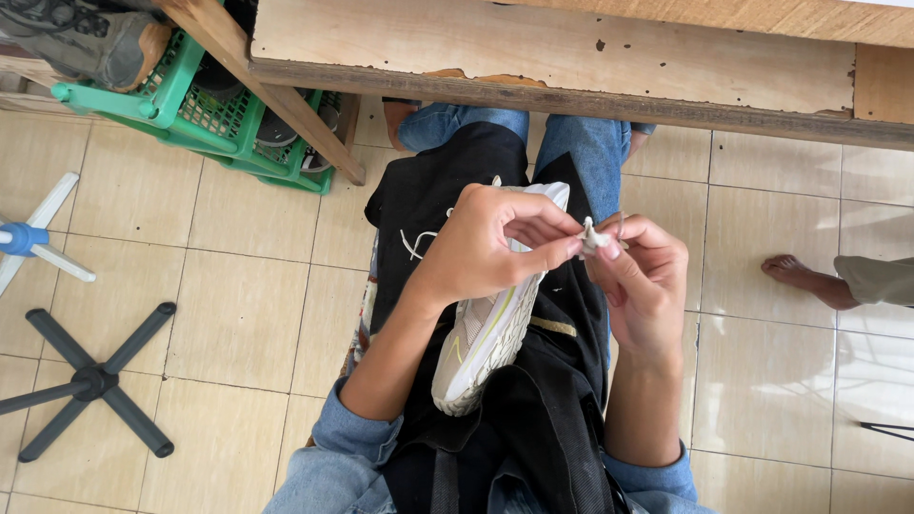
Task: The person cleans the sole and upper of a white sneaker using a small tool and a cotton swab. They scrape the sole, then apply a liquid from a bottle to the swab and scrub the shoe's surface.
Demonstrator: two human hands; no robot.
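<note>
A white sneaker [487,333] with pale green lines lies on a black cloth [533,400] across my lap, toe toward me. My left hand [481,243] hovers over the shoe's upper part, thumb and forefinger pinching a white shoelace end [592,238]. My right hand [643,281] meets it from the right and pinches the same lace end. Another loose piece of lace [416,244] curls on the cloth at the left of the shoe. My jeans-clad legs [590,143] reach under the bench.
A worn wooden bench edge [571,67] runs across the top. A green plastic crate [190,114] with shoes stands upper left. A black star-shaped chair base [90,381] and a white one [29,238] stand at left. Another person's bare foot [809,279] rests on the tiles at right.
</note>
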